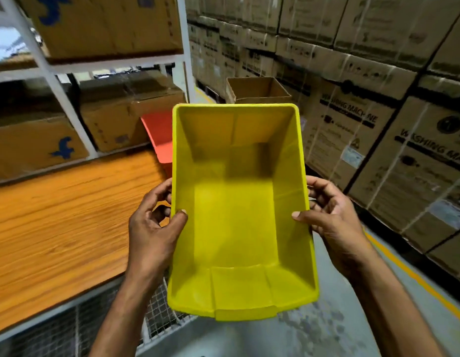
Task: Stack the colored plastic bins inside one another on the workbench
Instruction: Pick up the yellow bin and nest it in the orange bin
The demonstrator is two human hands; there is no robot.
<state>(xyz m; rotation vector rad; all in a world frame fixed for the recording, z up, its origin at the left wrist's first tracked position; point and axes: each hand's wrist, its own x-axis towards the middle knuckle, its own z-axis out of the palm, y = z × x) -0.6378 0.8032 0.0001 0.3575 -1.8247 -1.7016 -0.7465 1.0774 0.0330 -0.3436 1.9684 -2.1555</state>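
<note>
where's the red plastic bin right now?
Head view, left of centre: the red plastic bin sits at the far end of the wooden workbench, partly hidden behind the yellow plastic bin.

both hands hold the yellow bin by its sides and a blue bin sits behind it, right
Only the colour is wrong: the head view shows a red bin behind, not blue. The left hand and right hand do hold the yellow bin by its sides.
</note>
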